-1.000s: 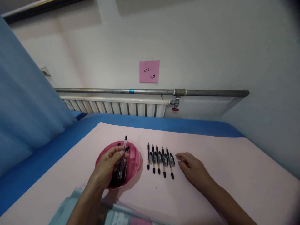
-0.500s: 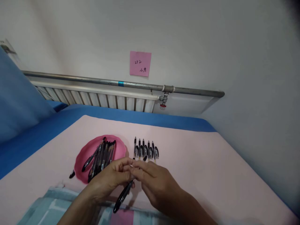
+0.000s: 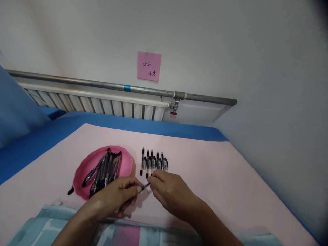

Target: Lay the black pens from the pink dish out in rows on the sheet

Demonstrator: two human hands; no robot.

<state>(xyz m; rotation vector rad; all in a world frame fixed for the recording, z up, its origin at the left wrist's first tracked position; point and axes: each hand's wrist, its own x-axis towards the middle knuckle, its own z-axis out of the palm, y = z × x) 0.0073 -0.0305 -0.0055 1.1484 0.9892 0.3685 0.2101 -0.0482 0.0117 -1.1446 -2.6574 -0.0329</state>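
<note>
My left hand (image 3: 123, 192) and my right hand (image 3: 170, 191) are close together over the front of the pink mat. Between their pinched fingertips runs a slim dark pen (image 3: 146, 186), one end in each hand. Fingers cover most of it, so its full length and cap are hidden. Just beyond my hands, several uncapped pens (image 3: 148, 157) lie in a row with tips pointing away, each with a black-and-clear cap (image 3: 166, 164) next to it. My right fingers hide the near ends of some. Left of my hands, a pink scalloped dish (image 3: 126, 167) holds a pile of black pens (image 3: 106, 171).
A black pen end (image 3: 70, 190) sticks out at the dish's left edge. The pink mat (image 3: 205, 184) covers a blue surface (image 3: 153, 124). Behind are a white radiator (image 3: 115, 107), a metal pipe (image 3: 102, 83) and a pink note (image 3: 149, 66). Patterned cloth (image 3: 51, 222) lies along the near edge.
My hands have drawn slightly apart, baring the slim pen between them. The black pen end that pointed down toward me is out of sight. The view has shifted a little.
</note>
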